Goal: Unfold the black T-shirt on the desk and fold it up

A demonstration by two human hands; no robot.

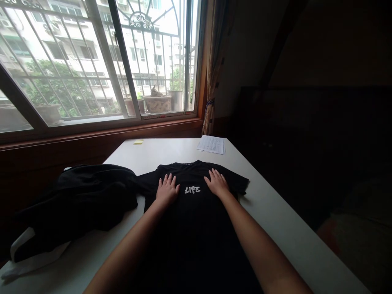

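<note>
Currently, head view: black T-shirt (pixel 196 220) lies flat, front up, on the white table (pixel 294 228), collar toward the window. Left hand (pixel 167 190) and right hand (pixel 217 183) rest palm-down on the chest, fingers spread, flanking the white "LIFE" print (pixel 192 189). Dark clothes pile (pixel 79 200) left of shirt; paper sheet (pixel 212 144) and yellow sticky note (pixel 138 142) near far edge.

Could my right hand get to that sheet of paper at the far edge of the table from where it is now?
Probably yes. The right hand lies flat on the black T-shirt, and only bare table shows between it and the sheet of paper beyond the collar. Nothing stands in the way.
</note>
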